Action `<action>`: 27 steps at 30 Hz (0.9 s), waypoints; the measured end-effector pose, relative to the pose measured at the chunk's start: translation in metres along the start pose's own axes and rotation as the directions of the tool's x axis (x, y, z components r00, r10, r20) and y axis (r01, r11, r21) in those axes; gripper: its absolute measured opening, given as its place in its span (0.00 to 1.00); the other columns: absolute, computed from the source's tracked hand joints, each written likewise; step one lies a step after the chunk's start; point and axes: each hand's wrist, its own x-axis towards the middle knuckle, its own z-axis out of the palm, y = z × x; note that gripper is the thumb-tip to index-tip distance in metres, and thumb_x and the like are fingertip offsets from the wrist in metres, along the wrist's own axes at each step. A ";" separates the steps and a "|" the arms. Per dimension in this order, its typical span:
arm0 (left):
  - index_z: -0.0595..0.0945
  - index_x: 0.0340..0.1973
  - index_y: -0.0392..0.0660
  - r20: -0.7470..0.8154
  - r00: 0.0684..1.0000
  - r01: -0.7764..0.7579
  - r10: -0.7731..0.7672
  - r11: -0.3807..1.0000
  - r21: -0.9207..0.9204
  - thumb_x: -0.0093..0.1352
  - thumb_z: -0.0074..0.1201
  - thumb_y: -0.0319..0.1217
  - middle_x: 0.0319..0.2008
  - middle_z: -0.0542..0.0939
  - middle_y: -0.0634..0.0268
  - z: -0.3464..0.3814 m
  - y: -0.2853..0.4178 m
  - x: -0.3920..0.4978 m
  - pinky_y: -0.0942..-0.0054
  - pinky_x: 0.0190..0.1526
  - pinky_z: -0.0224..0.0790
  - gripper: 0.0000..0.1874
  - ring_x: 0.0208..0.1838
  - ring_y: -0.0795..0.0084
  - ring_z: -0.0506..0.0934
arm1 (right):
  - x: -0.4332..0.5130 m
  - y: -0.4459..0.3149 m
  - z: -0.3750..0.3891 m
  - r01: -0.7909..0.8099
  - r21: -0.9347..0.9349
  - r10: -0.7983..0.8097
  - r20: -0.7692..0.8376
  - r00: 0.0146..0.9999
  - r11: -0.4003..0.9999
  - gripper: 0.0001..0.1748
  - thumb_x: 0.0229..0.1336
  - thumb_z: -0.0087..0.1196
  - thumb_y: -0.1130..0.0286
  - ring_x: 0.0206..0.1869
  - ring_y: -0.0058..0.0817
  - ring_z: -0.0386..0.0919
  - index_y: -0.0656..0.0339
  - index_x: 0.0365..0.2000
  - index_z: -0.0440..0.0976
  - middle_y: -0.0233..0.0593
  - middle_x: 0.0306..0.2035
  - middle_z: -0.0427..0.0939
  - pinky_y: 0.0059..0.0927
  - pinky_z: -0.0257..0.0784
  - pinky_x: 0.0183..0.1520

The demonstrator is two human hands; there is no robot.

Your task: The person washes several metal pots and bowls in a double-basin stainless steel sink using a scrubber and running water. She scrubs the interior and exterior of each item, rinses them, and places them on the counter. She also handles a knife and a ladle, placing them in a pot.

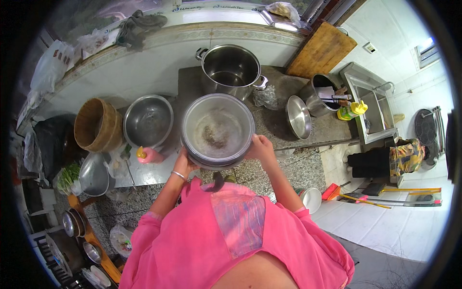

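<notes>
Both my hands hold a round grey metal pot (218, 126) in front of my body, one at each side. My left hand (184, 164), with a silver bangle at its wrist, grips the lower left side; its fingers are partly hidden under the pot. My right hand (260, 147) grips the lower right side. Brownish marks show on the pot's inner bottom. Just beyond it stands a large steel stockpot (231, 70) with two handles. A wide metal basin (148, 121) lies to the left, near a pink bottle with a yellow top (149, 155).
A wooden steamer barrel (97, 124) stands at the left. To the right are a steel bowl (299, 117), a steel container (317, 95) with packets, a cutting board (322, 49) against the wall and a sink (371, 104). Another person (382, 159) stands at the far right.
</notes>
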 end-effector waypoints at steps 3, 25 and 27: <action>0.69 0.62 0.59 -0.005 1.000 0.000 0.000 1.000 0.017 0.72 0.35 0.64 0.50 0.82 0.67 0.005 0.000 -0.001 0.68 0.33 0.78 0.32 0.41 0.70 0.83 | 0.017 0.019 -0.032 0.060 -0.103 -0.072 -0.117 0.990 0.993 0.20 0.67 0.53 0.58 0.30 0.26 0.77 0.64 0.47 0.69 0.39 0.38 0.75 0.29 0.78 0.25; 0.61 0.66 0.63 -0.027 0.992 0.125 -0.123 0.978 0.168 0.77 0.36 0.55 0.55 0.77 0.57 0.084 -0.046 0.002 0.60 0.41 0.80 0.25 0.43 0.58 0.83 | 0.036 0.054 -0.110 0.069 0.163 -0.066 -0.022 0.998 0.984 0.17 0.70 0.48 0.64 0.35 0.26 0.80 0.68 0.49 0.76 0.36 0.37 0.80 0.31 0.79 0.39; 0.65 0.64 0.56 0.004 0.993 0.115 -0.117 0.983 0.145 0.77 0.35 0.55 0.56 0.77 0.58 0.094 -0.050 -0.006 0.60 0.43 0.80 0.26 0.46 0.57 0.83 | 0.026 0.066 -0.123 0.020 0.126 -0.023 0.021 1.000 0.992 0.18 0.70 0.48 0.64 0.35 0.27 0.80 0.67 0.50 0.75 0.37 0.38 0.81 0.31 0.79 0.39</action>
